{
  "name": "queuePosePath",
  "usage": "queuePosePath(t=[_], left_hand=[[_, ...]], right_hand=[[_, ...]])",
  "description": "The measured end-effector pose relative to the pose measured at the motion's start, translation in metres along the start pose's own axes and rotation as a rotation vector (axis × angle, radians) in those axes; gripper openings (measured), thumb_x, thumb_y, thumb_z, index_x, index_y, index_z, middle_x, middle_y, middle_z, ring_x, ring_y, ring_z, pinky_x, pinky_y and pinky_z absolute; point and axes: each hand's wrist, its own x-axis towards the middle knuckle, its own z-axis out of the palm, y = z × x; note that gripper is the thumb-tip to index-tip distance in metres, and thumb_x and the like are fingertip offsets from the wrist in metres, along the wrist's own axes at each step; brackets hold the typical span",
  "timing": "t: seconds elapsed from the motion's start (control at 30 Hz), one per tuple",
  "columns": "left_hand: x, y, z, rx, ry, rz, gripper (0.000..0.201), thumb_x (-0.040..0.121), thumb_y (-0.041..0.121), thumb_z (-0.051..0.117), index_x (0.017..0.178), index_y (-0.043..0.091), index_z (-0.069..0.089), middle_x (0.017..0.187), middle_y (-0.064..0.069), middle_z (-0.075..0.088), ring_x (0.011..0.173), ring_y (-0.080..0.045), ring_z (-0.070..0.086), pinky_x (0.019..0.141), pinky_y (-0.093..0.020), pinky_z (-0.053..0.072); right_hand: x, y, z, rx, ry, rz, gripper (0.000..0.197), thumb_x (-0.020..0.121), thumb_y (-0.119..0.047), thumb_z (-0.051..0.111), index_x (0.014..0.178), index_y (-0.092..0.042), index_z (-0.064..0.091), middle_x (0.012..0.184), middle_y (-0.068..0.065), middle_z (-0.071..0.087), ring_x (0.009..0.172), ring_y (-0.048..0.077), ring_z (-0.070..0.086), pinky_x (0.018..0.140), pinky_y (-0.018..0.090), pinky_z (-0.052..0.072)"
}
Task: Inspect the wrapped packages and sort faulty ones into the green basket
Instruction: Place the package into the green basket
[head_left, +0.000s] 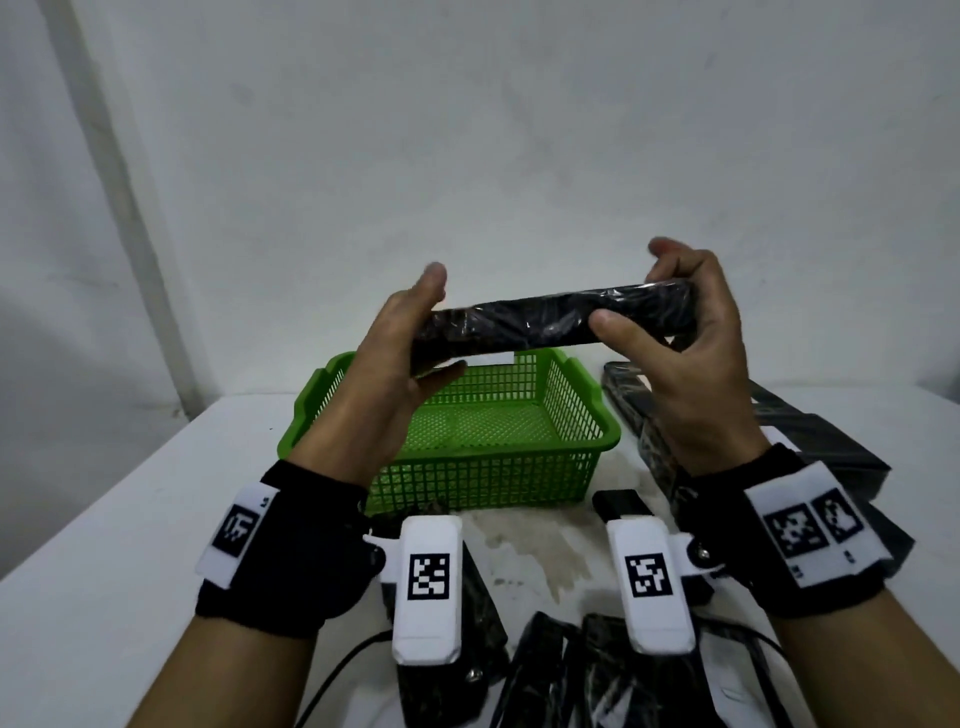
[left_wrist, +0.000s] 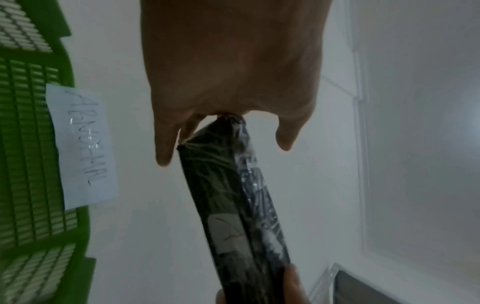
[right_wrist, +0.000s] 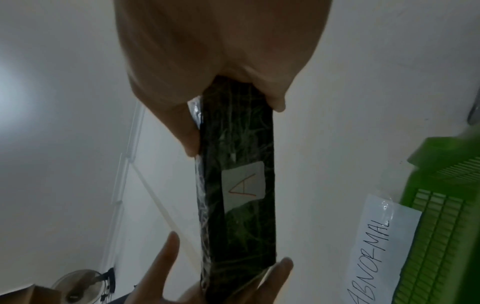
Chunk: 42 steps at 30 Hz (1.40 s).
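I hold a long black package (head_left: 519, 325) wrapped in clear film, level in the air above the green mesh basket (head_left: 498, 457). My left hand (head_left: 400, 332) presses its palm against the left end, fingers straight and spread (right_wrist: 168, 257). My right hand (head_left: 670, 275) grips the right end, thumb on the near face and fingers curled over the top. A white sticker (right_wrist: 244, 185) marked "A" shows on the package's far side. The basket (left_wrist: 31, 144) holds nothing and carries a paper label (left_wrist: 83, 144) reading "ABNORMAL".
More black wrapped packages lie on the white table (head_left: 130, 519): a pile to the right of the basket (head_left: 810, 441) and several near the front edge (head_left: 571, 670). A dark cable (head_left: 343, 670) runs beside them. A white wall stands close behind.
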Motion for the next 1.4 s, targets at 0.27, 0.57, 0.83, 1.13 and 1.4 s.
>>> queuePosePath(t=[0.27,0.57,0.83,1.13,1.4], left_hand=[[-0.002,-0.009,0.001,-0.052,-0.063,0.150,0.064,0.080,0.007,0.073,0.136,0.023,0.046,0.123,0.003,0.055,0.102,-0.014,0.069,0.080,-0.034,0.058],[-0.001,-0.011,-0.001,0.138,-0.022,0.255,0.084,0.078,-0.001,0.077,0.140,0.036,0.035,0.136,-0.013,0.053,0.117,-0.026,0.063,0.092,-0.035,0.057],[0.000,-0.010,-0.006,0.133,-0.003,0.248,0.073,0.082,0.007,0.076,0.141,0.031,0.040,0.133,-0.008,0.058,0.111,-0.022,0.067,0.082,-0.030,0.058],[-0.004,-0.009,0.000,0.252,-0.009,0.284,0.021,0.089,0.034,0.068,0.094,0.022,0.051,0.085,0.007,0.057,0.074,-0.007,0.058,0.060,-0.018,0.046],[-0.003,-0.008,0.005,0.118,0.040,0.351,0.024,0.087,-0.003,0.064,0.080,0.018,0.053,0.091,0.000,0.061,0.075,-0.004,0.063,0.064,-0.022,0.052]], right_hand=[[0.008,-0.009,-0.005,0.288,0.023,0.435,0.052,0.085,-0.005,0.073,0.132,-0.013,0.051,0.110,0.008,0.072,0.086,0.022,0.076,0.066,0.032,0.060],[0.006,0.001,-0.005,0.241,0.011,0.447,0.031,0.082,-0.005,0.076,0.109,-0.009,0.061,0.081,0.001,0.074,0.067,0.013,0.073,0.056,0.027,0.057],[0.004,0.009,-0.004,0.238,-0.021,0.338,0.028,0.083,-0.005,0.076,0.105,-0.016,0.063,0.091,0.001,0.076,0.082,0.019,0.074,0.066,0.030,0.058],[0.002,-0.002,-0.010,-0.010,-0.090,0.401,0.059,0.064,-0.058,0.083,0.113,-0.034,0.061,0.115,-0.014,0.071,0.110,0.012,0.068,0.088,0.050,0.058],[-0.001,0.000,0.005,0.203,0.029,0.436,0.019,0.084,-0.015,0.076,0.096,-0.011,0.062,0.087,0.006,0.072,0.079,0.016,0.073,0.070,0.032,0.059]])
